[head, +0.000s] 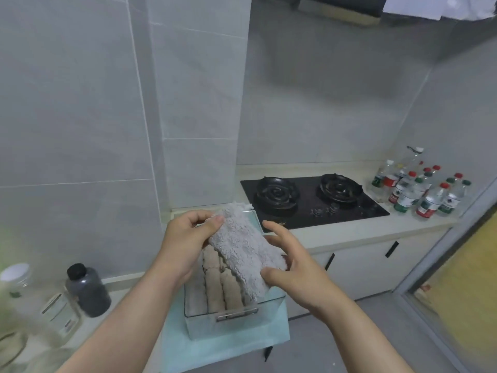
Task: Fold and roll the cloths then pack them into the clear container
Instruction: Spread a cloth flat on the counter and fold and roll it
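While both hands work at the lower centre of the head view, a grey cloth (243, 246) is held in the air directly above the clear container (204, 329). The cloth is folded into a long strip that runs diagonally from upper left to lower right.

1. Left hand (185, 238): grasping the upper end of the grey cloth, pinched between thumb and curled fingers.
2. Right hand (294, 267): grasping the lower end of the grey cloth. The thumb lies on top of the fabric and the fingers lie beneath it; the index finger is extended along the cloth's right edge.

The clear container stands on a pale teal mat (172, 354) at the lower centre of the frame, with a metal handle (236, 314) on its near wall. Inside it, rolled cloths (215, 288) in beige and grey lie side by side in rows. The held cloth hides part of the container's right side.

Surroundings:
- A black two-burner gas hob (313, 201) is set into the light worktop (336, 234), right of centre.
- A group of plastic water bottles (419, 189) with red and green caps stands at the right end of the worktop.
- A dark bottle (87, 290) with a black cap stands at the lower left, next to clear glass jars (57, 310), which are blurred.
- Grey wall tiles (80, 103) fill the upper left.
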{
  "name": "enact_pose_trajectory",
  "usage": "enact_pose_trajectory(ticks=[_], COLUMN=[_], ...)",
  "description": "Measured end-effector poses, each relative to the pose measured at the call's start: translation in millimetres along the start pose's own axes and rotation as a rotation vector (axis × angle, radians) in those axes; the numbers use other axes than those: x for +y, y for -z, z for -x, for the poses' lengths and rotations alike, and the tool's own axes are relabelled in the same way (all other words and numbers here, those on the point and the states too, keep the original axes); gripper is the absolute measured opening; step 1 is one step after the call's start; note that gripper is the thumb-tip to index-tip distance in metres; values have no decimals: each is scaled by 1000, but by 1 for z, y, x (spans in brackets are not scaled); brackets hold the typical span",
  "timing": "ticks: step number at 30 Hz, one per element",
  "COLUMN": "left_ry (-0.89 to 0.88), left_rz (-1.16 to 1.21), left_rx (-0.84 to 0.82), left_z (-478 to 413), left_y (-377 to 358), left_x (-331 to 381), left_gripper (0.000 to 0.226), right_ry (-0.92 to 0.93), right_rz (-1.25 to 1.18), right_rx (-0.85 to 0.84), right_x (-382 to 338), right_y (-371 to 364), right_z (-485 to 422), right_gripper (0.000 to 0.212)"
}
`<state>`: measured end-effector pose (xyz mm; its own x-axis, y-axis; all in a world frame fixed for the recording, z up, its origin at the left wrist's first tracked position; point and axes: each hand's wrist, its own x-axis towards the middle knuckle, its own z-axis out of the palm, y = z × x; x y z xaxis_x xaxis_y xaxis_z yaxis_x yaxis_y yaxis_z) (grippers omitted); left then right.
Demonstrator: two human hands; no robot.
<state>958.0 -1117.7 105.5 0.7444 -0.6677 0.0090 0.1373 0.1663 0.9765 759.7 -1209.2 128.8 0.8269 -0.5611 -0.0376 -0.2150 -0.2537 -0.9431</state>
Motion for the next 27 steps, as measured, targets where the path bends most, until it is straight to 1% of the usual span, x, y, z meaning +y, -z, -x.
enact_pose_trajectory(ticks=[2, 4, 7, 10, 12, 14, 16, 18, 21, 24, 26, 27], left_ry=[24, 52, 87, 146, 217, 273, 306, 276, 195, 128, 4, -72], left_rz=[-36, -72, -124, -124, -46, -53, -197, -410, -722, -956, -1137, -1210], left_rx=[-60, -102, -148, -137, -137, -89, -10, -38, -175, -324, -458, -561], left_z=[-20, -38, -67, -93, -108, -122, -134, -140, -148, -161, -170, -173], left_y=[-12, -26, -48, -64, -69, -66, -55, -40, -27, -28, -29, -31], left_x=[-3, -6, -11, -19, -31, -46, -67, -87, -124, -156, -171, -176], left_gripper=[5, 5, 10, 6, 15, 23, 22, 18, 26, 14, 19, 24], right_ry=[14, 18, 8, -35, -77, -111, -149, -175, -245, -299, -311, -312], right_rz=[33, 6, -3, -5, 6, 67, 113, 140, 110, 55, 60, 68], right_rx=[-107, -200, -295, -327, -325, -303, -269, -234, -148, -70, -49, -39], right_x=[7, 16, 24, 35, 46, 57, 69, 81, 100, 116, 119, 120], right_y=[13, 24, 43, 64, 73, 77, 80, 83, 85, 83, 79, 77], right_z=[-18, -39, -72, -103, -122, -137, -149, -157, -172, -182, -185, -187], right_gripper=[84, 90, 91, 87, 84, 83, 83, 84, 83, 82, 83, 83])
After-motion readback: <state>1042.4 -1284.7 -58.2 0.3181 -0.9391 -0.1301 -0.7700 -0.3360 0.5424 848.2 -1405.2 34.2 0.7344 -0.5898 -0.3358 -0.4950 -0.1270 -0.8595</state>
